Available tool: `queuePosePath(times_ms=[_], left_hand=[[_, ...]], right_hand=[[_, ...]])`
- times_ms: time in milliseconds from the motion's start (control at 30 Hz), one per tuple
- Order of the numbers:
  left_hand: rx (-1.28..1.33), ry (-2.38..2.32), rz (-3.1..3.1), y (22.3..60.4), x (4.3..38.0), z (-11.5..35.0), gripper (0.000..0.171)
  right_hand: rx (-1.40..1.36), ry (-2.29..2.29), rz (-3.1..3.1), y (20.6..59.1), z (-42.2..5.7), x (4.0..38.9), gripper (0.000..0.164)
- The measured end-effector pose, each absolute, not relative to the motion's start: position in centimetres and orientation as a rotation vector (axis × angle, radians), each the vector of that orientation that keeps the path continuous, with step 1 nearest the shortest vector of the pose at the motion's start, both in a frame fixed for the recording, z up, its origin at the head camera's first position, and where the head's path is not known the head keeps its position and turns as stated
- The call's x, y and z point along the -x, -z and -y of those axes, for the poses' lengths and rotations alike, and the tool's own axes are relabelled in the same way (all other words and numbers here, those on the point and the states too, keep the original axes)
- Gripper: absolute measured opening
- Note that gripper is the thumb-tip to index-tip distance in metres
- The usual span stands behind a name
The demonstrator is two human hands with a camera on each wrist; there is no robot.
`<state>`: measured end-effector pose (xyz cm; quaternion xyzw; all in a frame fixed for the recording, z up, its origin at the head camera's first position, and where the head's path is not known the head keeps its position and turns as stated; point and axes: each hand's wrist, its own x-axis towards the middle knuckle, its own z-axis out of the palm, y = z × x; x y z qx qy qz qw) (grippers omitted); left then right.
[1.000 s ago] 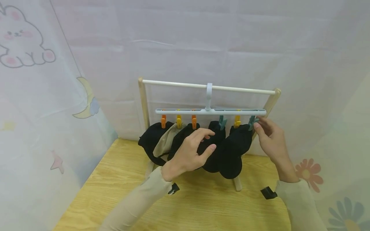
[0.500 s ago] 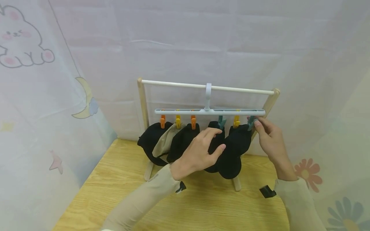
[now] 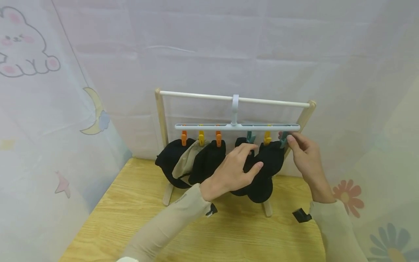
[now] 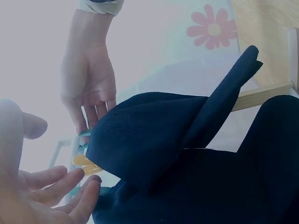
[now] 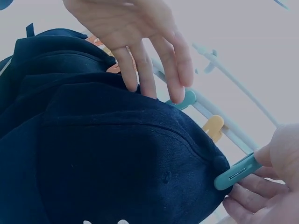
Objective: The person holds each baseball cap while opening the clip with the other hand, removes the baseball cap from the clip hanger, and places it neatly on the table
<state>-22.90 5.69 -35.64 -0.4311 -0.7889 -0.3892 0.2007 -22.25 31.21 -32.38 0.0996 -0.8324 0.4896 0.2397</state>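
Observation:
At the hanger's right end my right hand [image 3: 306, 153] pinches a teal clothespin [image 5: 238, 171] between thumb and fingers. That clothespin's tip lies over the edge of a black cap [image 5: 107, 149]. My left hand [image 3: 230, 173] hovers in front of the middle caps, fingers spread and loosely bent, holding nothing. In the left wrist view, its fingertips [image 4: 91, 191] come close to another teal clothespin and a yellow clothespin [image 4: 83, 161]. More black caps and one beige cap [image 3: 188, 160] hang in a row from orange, yellow and teal clothespins on the pale blue hanger [image 3: 209, 127].
The hanger hooks over the white rod [image 3: 275, 102] of a small wooden rack [image 3: 162, 116]. It stands on a wood-grain table [image 3: 229, 233] against a printed curtain [image 3: 209, 47]. A small black piece [image 3: 302, 215] sticks out at the right cuff.
My left hand has moved to the right across the caps, toward the teal clothespin in the middle. My right hand stays at the end clothespin, which has shifted slightly left.

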Motion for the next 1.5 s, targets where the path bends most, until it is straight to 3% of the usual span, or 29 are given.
queuePosePath(times_ms=[933, 1500], left_hand=[[1.200, 1.064, 2.436, 34.6, 24.1, -9.0, 0.058], [1.209, 1.219, 2.404, 34.6, 24.9, -10.8, 0.043]], right_hand=[[-0.315, -1.499, 2.268, 32.7, -31.6, 22.5, 0.046], [-0.308, -1.700, 2.100, 33.0, -31.6, 22.7, 0.045]])
